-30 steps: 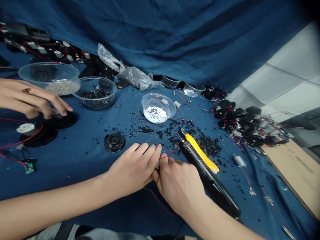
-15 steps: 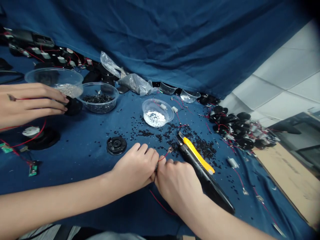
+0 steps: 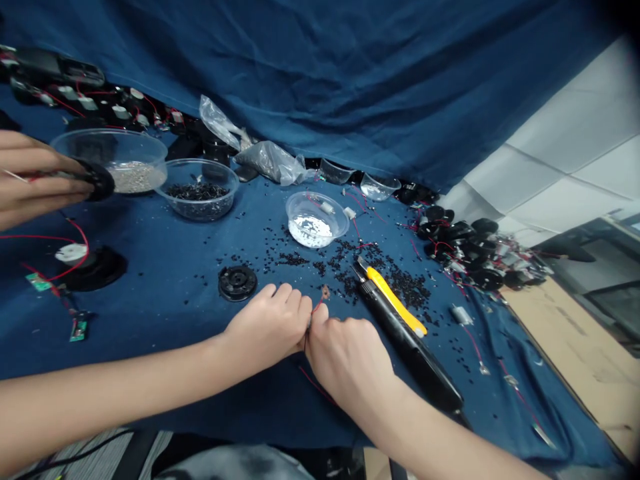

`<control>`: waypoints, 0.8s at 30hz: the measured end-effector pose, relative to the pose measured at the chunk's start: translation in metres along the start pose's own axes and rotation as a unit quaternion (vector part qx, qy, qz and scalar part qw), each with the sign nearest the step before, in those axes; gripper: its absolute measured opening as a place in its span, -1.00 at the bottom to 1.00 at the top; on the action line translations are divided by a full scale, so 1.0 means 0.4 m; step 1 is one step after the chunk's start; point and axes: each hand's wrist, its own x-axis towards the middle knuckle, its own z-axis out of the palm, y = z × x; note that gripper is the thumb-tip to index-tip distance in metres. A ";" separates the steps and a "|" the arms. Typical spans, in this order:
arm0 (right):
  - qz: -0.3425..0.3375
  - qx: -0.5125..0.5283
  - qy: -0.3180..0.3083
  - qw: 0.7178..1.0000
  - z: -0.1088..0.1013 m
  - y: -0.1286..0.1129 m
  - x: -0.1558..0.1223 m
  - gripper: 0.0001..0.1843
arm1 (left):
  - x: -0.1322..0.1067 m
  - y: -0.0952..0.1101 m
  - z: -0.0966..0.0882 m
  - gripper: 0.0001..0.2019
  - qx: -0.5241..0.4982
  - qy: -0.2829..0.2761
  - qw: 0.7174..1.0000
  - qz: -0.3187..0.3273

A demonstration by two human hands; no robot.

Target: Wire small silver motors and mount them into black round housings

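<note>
Through the head camera I see both fists closed and pressed together at the knuckles – the left hand (image 3: 270,325) and the right hand (image 3: 350,353) clamped on a red wire (image 3: 317,306). The wire pokes up between them, ending in a small tab (image 3: 325,291); whatever else they grip is mostly hidden from me. I have another length of wire (image 3: 317,385) showing below the hands, over the blue cloth (image 3: 165,327). A black disc (image 3: 237,284) lies near the left hand, and to the right I see a yellow knife (image 3: 395,300) alongside a black screwdriver (image 3: 410,347). Small black bits (image 3: 410,287) are scattered beyond them, near a clear bowl (image 3: 341,228) – and at far left a co-worker's hand (image 3: 40,177) holds a round black part (image 3: 100,180)
</note>
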 end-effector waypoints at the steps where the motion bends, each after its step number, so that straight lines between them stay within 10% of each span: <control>1: 0.000 0.002 0.003 1.000 0.001 -0.001 0.001 -0.93 | -0.002 -0.002 0.004 -0.90 -0.004 0.001 1.000 0.001; 24: 0.033 0.002 0.073 0.997 0.045 0.002 -0.011 -0.86 | 0.016 0.005 0.033 -0.89 -0.022 -0.029 0.999 -0.011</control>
